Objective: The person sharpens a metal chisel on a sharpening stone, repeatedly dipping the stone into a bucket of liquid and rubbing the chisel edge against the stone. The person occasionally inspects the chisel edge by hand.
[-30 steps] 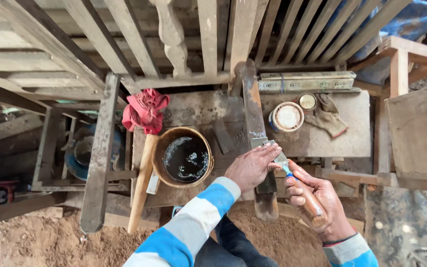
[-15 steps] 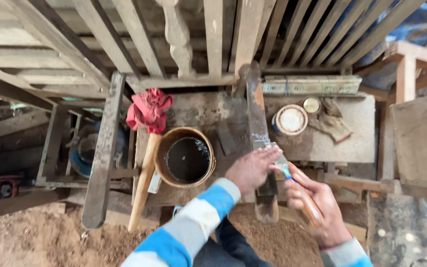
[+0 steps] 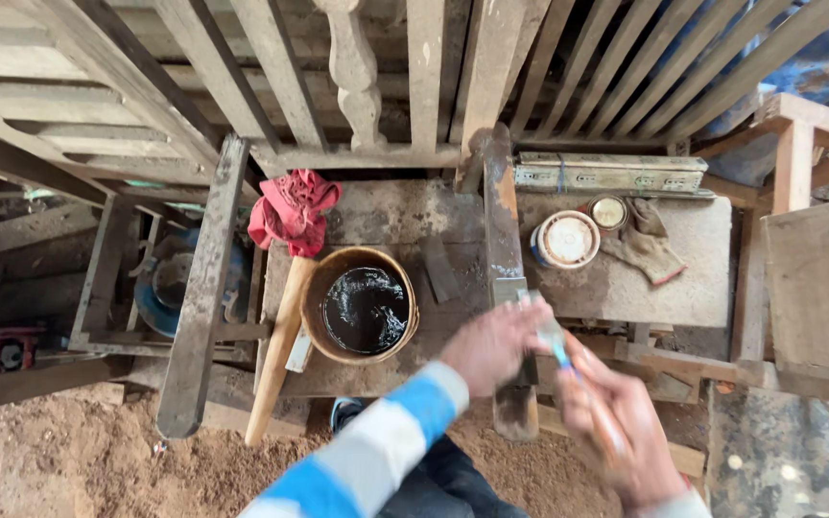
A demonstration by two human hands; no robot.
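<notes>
A: Head view, looking straight down. What do the hands have?

B: The right hand (image 3: 616, 427) is clenched round the handle of a paintbrush (image 3: 568, 360), blue band showing just above the fist. The left hand (image 3: 491, 345) is closed over the brush head, fingers pinching the bristles. Both are blurred, so I cannot tell how tight that pinch is.

A: And where does the brush sit?

B: Near the viewer, right of centre, over the near end of a dark wooden slat (image 3: 506, 278) that runs from far to near across the workbench (image 3: 664, 288).

A: Anything changed from a second ago?

B: Little. The hands have drifted slightly nearer and to the right, and the blur is now stronger, so they look to be working the bristles faster. The left hand was already on the brush head then.

A: What is around them?

B: Left of the hands, a round bucket (image 3: 362, 307) of black liquid; a pale wooden stick (image 3: 280, 350) leans just beside it, and a red rag (image 3: 290, 211) lies at its far side. Farther right, a small tin with a pale lid (image 3: 568, 240) and a worn glove (image 3: 645, 245).
</notes>
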